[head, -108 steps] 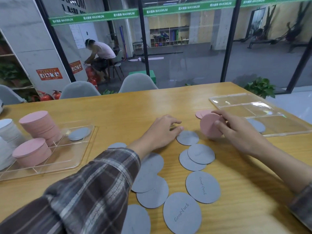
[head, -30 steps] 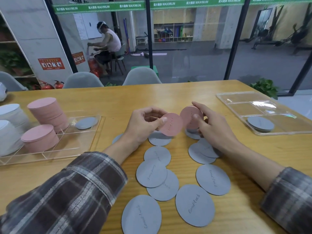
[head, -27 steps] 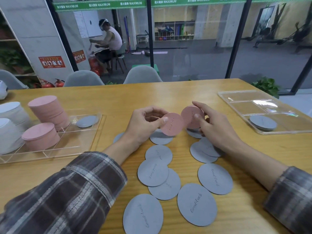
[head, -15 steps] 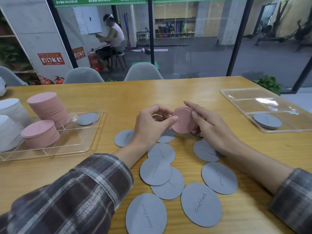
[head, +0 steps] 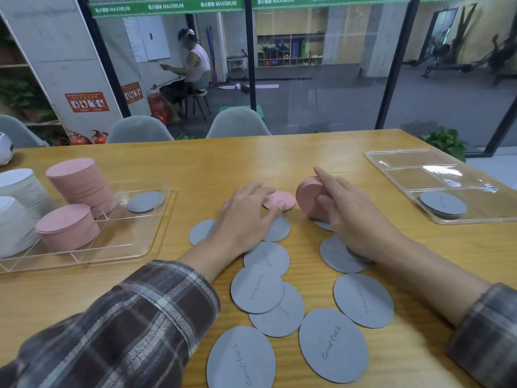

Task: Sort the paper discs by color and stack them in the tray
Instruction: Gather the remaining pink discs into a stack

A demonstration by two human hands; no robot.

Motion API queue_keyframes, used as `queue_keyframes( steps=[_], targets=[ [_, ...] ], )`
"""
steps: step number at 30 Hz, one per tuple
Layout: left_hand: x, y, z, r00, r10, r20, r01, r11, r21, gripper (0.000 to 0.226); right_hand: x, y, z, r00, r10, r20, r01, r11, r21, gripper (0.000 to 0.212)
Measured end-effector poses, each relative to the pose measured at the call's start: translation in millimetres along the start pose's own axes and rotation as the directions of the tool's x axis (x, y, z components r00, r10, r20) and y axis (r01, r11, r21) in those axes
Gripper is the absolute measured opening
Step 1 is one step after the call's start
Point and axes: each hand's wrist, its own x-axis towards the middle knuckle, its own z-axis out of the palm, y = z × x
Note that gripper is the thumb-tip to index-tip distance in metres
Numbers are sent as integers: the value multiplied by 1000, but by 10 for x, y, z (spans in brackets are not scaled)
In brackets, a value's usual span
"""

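The right hand (head: 352,217) is gripping a thick pink stack (head: 307,198) of round paper discs, standing it on edge on the table (head: 195,163), with the thumb pressing the near face and the index finger stretching along the top edge. Just to its left, a loose pink disc (head: 282,198) is lying flat on the wood, and the left hand (head: 246,217) is resting over it with relaxed, nearly straight fingers, the fingertips touching the disc without curling round it. Thin matte grey discs (head: 333,345), several overlapping and carrying handwritten "Good Luck", are lying scattered across the table in front of and beneath both hands. The clear left tray (head: 126,239) is holding two tall pink piles (head: 81,183) in separate compartments and a single grey disc (head: 145,201) in a far one, with white stacks (head: 19,186) sitting at its left end. The clear right tray (head: 405,177), well apart from the hands, is holding a low grey pile (head: 443,204) in its nearest compartment.
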Motion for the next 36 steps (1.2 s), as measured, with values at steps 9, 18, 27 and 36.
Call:
queue_keyframes(
  steps=[9, 18, 27, 36],
  targets=[
    [-1, -53, -40, 999, -13, -40, 11, 999, -49, 18, -4, 35, 4, 999, 18, 43, -16, 999, -37, 58],
    [92, -18, -37, 995, -36, -91, 36, 999, -8, 32, 32, 74, -31, 997, 80, 0, -80, 991, 104, 55],
    [88, 41, -134, 989, -79, -123, 20, 907, -420, 48, 24, 72, -49, 993, 112, -33, -104, 979, 177, 57],
    [-129, 131, -282, 989, 12, -145, -95, 809, -580, 20, 3, -32, -2, 996, 86, 22, -86, 889, 451, 47]
  ],
)
